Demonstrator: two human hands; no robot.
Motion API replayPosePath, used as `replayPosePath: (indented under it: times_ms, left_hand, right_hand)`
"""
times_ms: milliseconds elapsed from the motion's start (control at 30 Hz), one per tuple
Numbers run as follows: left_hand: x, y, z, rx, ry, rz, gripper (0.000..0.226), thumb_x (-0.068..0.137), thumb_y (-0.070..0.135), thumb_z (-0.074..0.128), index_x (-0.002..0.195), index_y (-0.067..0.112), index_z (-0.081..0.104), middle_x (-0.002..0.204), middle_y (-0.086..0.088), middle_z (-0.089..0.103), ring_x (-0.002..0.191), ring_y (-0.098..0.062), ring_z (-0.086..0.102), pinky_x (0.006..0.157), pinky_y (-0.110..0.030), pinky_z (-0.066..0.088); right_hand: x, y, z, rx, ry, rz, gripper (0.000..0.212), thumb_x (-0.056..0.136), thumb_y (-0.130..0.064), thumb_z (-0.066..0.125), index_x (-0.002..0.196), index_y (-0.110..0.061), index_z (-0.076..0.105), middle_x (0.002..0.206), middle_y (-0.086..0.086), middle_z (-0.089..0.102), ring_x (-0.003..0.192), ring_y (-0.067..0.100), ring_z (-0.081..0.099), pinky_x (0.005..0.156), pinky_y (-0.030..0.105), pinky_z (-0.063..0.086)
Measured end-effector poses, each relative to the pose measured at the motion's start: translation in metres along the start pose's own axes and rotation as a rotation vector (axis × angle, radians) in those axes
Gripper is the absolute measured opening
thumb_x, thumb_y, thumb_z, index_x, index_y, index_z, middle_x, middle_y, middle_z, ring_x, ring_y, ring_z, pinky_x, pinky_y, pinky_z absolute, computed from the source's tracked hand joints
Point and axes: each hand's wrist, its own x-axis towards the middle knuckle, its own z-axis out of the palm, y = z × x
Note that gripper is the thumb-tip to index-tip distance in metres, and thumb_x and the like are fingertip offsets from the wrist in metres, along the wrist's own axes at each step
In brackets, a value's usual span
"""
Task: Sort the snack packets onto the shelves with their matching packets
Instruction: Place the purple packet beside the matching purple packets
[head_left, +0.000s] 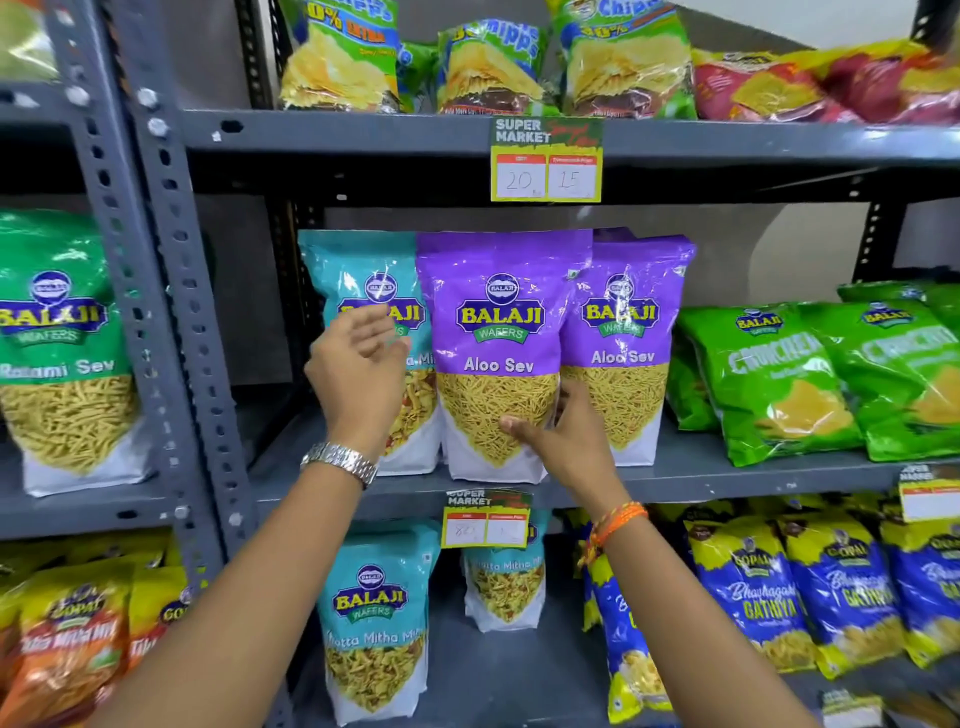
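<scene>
the purple aloo sev packet (498, 353) stands upright on the middle shelf (727, 470), long axis vertical, just in front of a second purple aloo sev packet (626, 343) and overlapping the right edge of a teal packet (363, 312). the right hand (561, 431) sits at its lower right corner – thumb across the front, fingers tucked behind the edge, so it looks to be pinching that corner. the left hand (358, 374) is spread and loose, hovering in front of the teal packet, to the left of the purple one and not clearly touching either. the right hand is the nearer one, already on the pouch. the pouch is glossy, purple above, white at the base, with a clear window showing thin yellow strands – it appears already with its match, and may only need squaring up.
</scene>
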Motion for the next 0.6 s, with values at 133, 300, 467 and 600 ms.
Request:
replayPosePath:
  times_ms: [133,300,467,600]
  left_hand:
    - [0.007,-0.011,-0.023,0.142,0.142,0.030,0.059,0.073,0.014,0.088,0.123,0.013,0.058,0.128,-0.005,0.060,0.112,-0.015,0.060,0.104,-0.032,0.051]
    - [0.041,-0.021,-0.030,0.069,-0.104,-0.295,0.090,0.066,0.032,0.095,0.141,0.012,0.049,0.132,-0.004,0.065,0.116,-0.019,0.065,0.109,-0.043,0.051]
    - [0.053,-0.028,-0.033,-0.063,-0.315,-0.274,0.059,0.078,0.012,0.086,0.131,0.008,0.062,0.118,-0.007,0.075,0.095,-0.011,0.073,0.097,-0.038,0.060]
    - [0.052,-0.033,-0.039,-0.045,-0.220,-0.225,0.064,0.067,0.018,0.095,0.123,0.014,0.065,0.116,-0.004,0.078,0.100,-0.014,0.076,0.086,-0.034,0.064]
  right_hand:
    - [-0.012,-0.003,0.002,-0.142,0.123,-0.102,0.078,0.066,-0.033,0.093,0.127,-0.007,0.051,0.125,0.012,0.065,0.116,0.029,0.061,0.096,0.036,0.048]
    - [-0.031,-0.006,0.017,-0.298,0.199,-0.217,0.093,0.065,-0.032,0.092,0.138,-0.003,0.042,0.130,0.016,0.051,0.124,0.033,0.046,0.103,0.036,0.033]
    - [-0.034,-0.006,0.026,-0.341,0.229,-0.201,0.098,0.067,-0.028,0.091,0.144,-0.001,0.036,0.133,0.018,0.048,0.127,0.037,0.044,0.109,0.043,0.035]
    - [-0.032,-0.006,0.028,-0.357,0.243,-0.181,0.098,0.066,-0.028,0.092,0.143,-0.001,0.037,0.133,0.018,0.047,0.126,0.037,0.044,0.109,0.044,0.035]
